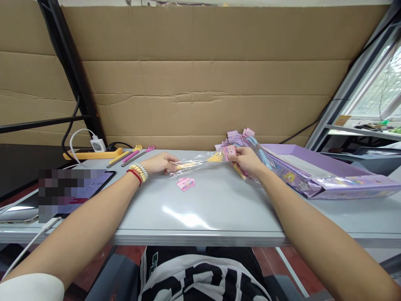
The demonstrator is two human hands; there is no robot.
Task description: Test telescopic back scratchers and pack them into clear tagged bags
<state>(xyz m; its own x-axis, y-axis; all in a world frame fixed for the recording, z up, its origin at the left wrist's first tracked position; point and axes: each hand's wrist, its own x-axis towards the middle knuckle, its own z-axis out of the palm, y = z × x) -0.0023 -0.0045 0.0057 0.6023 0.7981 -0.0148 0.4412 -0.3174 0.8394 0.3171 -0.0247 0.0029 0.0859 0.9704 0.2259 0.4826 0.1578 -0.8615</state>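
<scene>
Near the middle of the frame, the yellow fork-headed stick point(215, 157) lies lengthwise in its clear sleeve point(202, 158), between your hands. Your left hand point(163, 163) has its fingers pinching the sleeve's left end; your right hand point(247, 161) has its fingers pinching the pink label point(229, 152) at the other end. This piece looks midway through handling; you cannot tell whether the sleeve is sealed. A yellow stick point(123, 156) and a pink stick point(138, 156) lie bare at left, finished or waiting, you cannot tell which. Loose pink labels point(186, 184) sit just below the sleeve. To the right, the packaged pile point(242, 136) and purple box point(351, 188) crowd your right arm; the tablet point(83, 194) limits the left. Open worktop point(225, 200) runs down to the front edge; cardboard point(200, 117) walls off the back.
</scene>
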